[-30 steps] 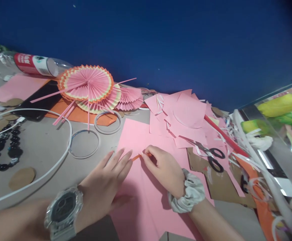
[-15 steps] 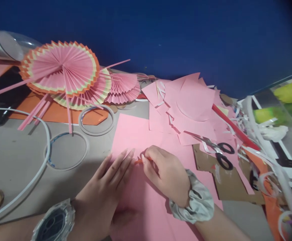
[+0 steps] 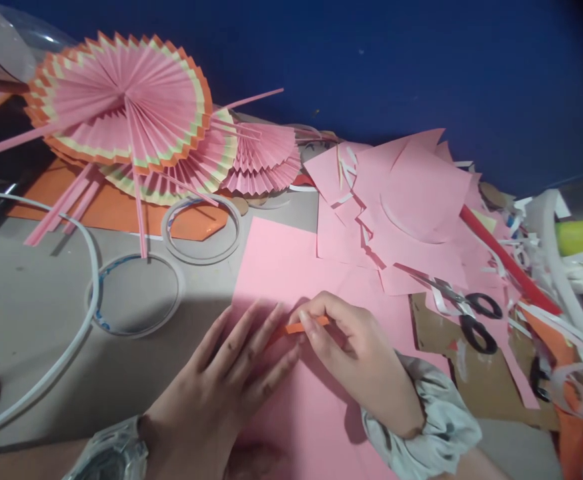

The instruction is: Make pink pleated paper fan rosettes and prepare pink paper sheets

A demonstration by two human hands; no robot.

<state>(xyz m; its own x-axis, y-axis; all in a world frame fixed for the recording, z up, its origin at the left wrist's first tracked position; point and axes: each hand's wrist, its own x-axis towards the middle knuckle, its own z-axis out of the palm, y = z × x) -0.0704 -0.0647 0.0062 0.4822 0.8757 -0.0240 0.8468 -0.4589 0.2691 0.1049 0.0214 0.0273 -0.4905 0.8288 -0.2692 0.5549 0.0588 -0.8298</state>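
My left hand [image 3: 244,363] lies flat on a sheet of pink paper [image 3: 276,250], fingers spread. Between the thumb and fingers of my right hand [image 3: 354,353] is a narrow orange paper strip [image 3: 299,327], held just above the pink sheet. The strip's left end passes beside or under my left fingers; I cannot tell which. Right of my hands, a pair of scissors [image 3: 454,300] with black handles rests partly on pink paper scraps [image 3: 406,207] and partly on brown cardboard [image 3: 491,373].
Pleated pink, yellow and orange paper rosettes [image 3: 126,100] stand at the back left, with thin pink strips sticking out. White rings [image 3: 179,293] lie before them on orange paper and the grey table [image 3: 136,380]. A blue wall [image 3: 311,60] closes off the back; paper clutter lines the right.
My right hand has moved right and the orange strip shows longer between my hands. My left fingers are spread wider. The view has shifted slightly.
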